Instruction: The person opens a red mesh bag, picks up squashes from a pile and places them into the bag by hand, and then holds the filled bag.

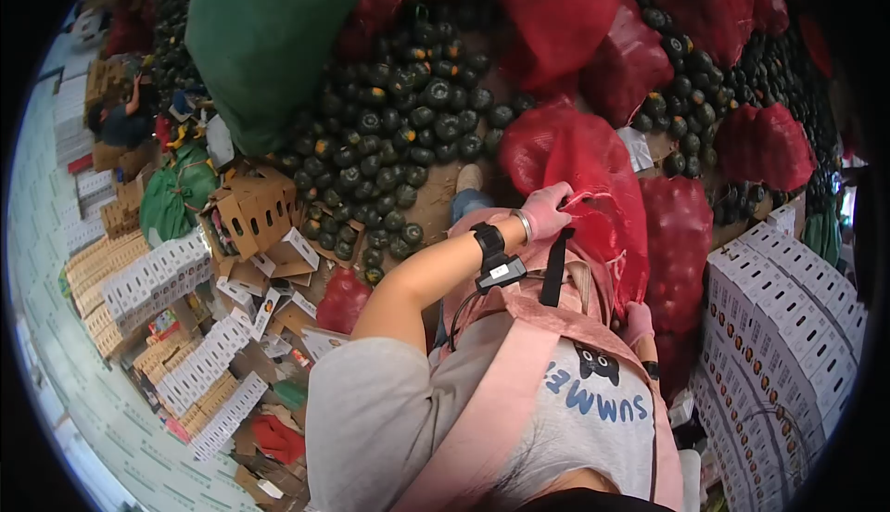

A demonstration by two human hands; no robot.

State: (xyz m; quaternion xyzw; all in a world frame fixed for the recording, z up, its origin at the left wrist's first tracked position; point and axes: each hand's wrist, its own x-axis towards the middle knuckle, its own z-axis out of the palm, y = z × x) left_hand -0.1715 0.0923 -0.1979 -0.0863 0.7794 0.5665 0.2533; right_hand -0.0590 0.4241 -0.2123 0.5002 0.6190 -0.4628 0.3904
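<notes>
A red mesh bag [603, 206] stretches across in front of my body, bulging at its far end. My left hand [547, 211], in a pink glove, has its fingers closed on the near edge of this bag. Lower and to the right, my right hand [638, 322] grips the bag's side, also gloved in pink. Its fingertips are partly hidden. Another full red mesh bag [677, 243] lies just right of the one in my hands.
Dark green squashes [371, 132] are heaped ahead, beside a large green sack [269, 39]. White cartons [779, 326] are stacked at right. An open brown box [250, 215] and more cartons lie left. Another person [125, 124] is at the far left.
</notes>
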